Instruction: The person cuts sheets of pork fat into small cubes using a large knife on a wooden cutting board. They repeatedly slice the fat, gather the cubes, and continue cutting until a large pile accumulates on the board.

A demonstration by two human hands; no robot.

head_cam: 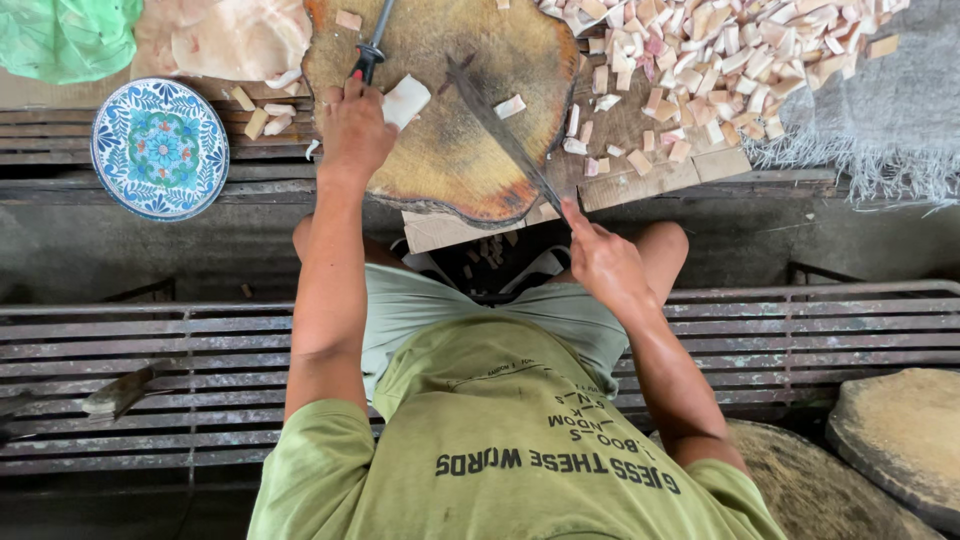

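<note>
A: We're looking at the round chopping block [450, 150]. The left hand [355, 130] is pressing a pale chunk [406, 100] down on the block's left half, fingers curled onto it. The right hand [605, 262] is sitting off the block's near edge, fingers clamped on the handle of a long cleaver [500, 130], and the blade is lying across the block.

B: How far along are we judging it?

A: Well along, we're guessing. A large pile of cut pieces [720, 50] is lying right of the block, too many to count. On the block we're counting one chunk under the hand and two or so loose bits.

B: Anything uncut?

A: One pale slab [240, 40] is waiting left of the block. Also one patterned plate [160, 148] left of the block, and one second knife [372, 45] at its far edge.
</note>
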